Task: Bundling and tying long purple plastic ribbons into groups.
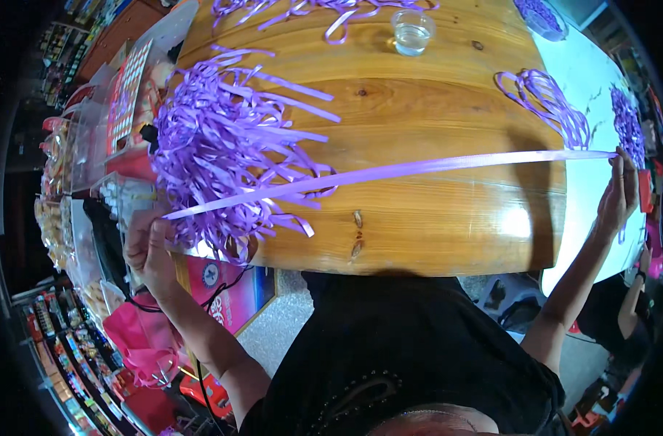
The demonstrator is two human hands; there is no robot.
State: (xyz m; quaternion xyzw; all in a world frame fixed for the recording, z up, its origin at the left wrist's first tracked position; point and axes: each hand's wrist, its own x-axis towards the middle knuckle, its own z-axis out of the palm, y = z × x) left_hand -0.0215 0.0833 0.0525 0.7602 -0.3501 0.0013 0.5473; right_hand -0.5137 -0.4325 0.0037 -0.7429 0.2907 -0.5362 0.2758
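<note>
Nearest, the left hand [150,251] sits at about nine o'clock, its grip pinched together on one end of a flat purple satin ribbon [390,173]. At three o'clock, the right hand [621,190] has its fingertips clamped on the other end. The ribbon spans between them above the wooden desk [433,240], running nearly straight and passing over the tangled ribbon pile [215,145] at ten o'clock; whether it touches the pile, I cannot tell. It looks very light, limp and rather slippery, likely to twist or crease rather than break; a thumb-and-finger pinch on the flat at each end should suit it best. Farther off, a looped ribbon hank [549,109] lies at two o'clock, a clear plastic cup [412,35] stands near one, and loose ribbons [339,9] lie at twelve.
</note>
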